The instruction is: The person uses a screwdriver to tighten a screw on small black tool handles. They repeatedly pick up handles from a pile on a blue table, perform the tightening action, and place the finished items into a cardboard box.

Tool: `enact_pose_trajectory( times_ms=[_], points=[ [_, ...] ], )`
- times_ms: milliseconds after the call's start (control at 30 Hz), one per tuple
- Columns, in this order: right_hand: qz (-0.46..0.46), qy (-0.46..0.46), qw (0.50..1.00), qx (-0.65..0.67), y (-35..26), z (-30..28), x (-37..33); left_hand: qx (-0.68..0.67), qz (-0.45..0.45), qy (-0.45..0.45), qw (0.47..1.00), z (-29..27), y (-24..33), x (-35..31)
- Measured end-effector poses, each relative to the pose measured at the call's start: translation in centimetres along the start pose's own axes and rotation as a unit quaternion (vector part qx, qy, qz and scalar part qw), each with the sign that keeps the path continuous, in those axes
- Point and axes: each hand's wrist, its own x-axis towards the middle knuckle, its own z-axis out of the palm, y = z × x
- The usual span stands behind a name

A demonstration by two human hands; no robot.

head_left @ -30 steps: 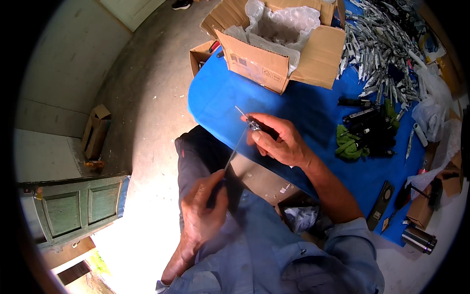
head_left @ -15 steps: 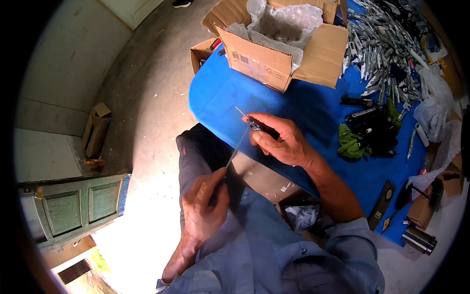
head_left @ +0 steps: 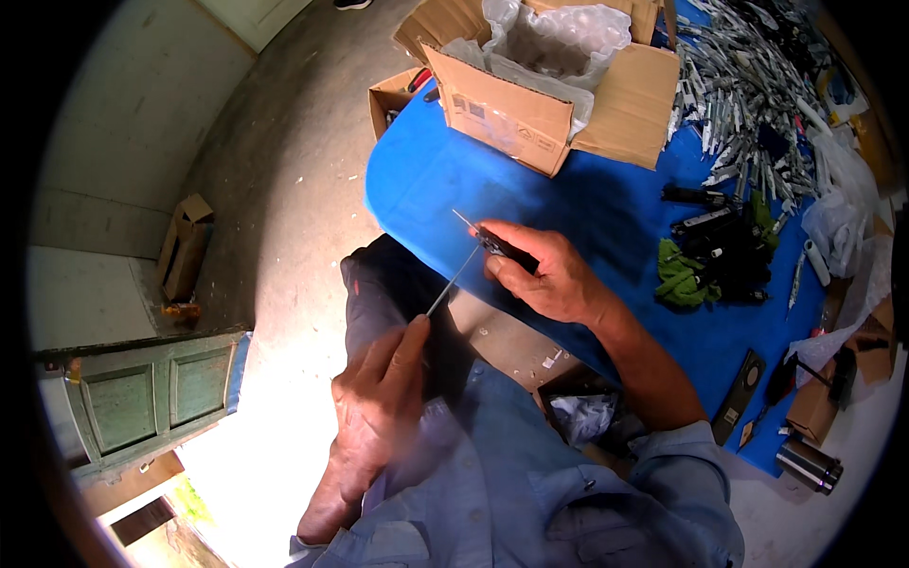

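My left hand [head_left: 381,398] is closed, its fingers pinching a thin grey metal rod [head_left: 452,282]. Toward the upper right, the rod's tip meets or nearly meets a small black part [head_left: 507,250]; whether they touch I cannot tell. That black part is gripped between the thumb and fingers of my right hand [head_left: 559,279]. From its far end a short thin metal pin [head_left: 464,220] sticks out to the upper left. Both hands are in front of my body, the right one over the edge of a blue-covered table [head_left: 426,180]. My left palm hides the rod's lower end.
An open cardboard box [head_left: 507,128] lined with clear plastic stands on the table's far side. Many slim grey metal parts [head_left: 748,104] are heaped at far right. Nearer lie black parts [head_left: 724,246], a green cloth [head_left: 682,275] and a metal cylinder [head_left: 810,466].
My left hand has shifted a little left and toward me, and its fingers have straightened along the rod. The right hand with the black part has stayed nearly in place.
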Motion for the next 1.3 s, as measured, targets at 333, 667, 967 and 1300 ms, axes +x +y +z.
enact_pose_trajectory(
  times_ms=[333,667,967,1300],
  points=[
    [-0.052,0.002,0.993,-0.104,0.2,0.2,0.1,0.149,0.104,-0.137,0.974,-1.6,-1.2,1.2],
    [-0.108,0.021,0.986,-0.121,0.7,0.8,0.0,-0.622,-0.442,-0.169,0.623,-1.7,-4.1,2.7],
    [-0.084,0.024,0.990,-0.107,0.8,0.8,0.1,-0.267,-0.237,-0.091,0.930,-1.5,-2.7,2.2],
    [-0.083,0.031,0.990,-0.107,1.1,1.0,0.0,-0.049,0.075,0.005,0.996,0.1,-3.6,1.4]
  ],
)
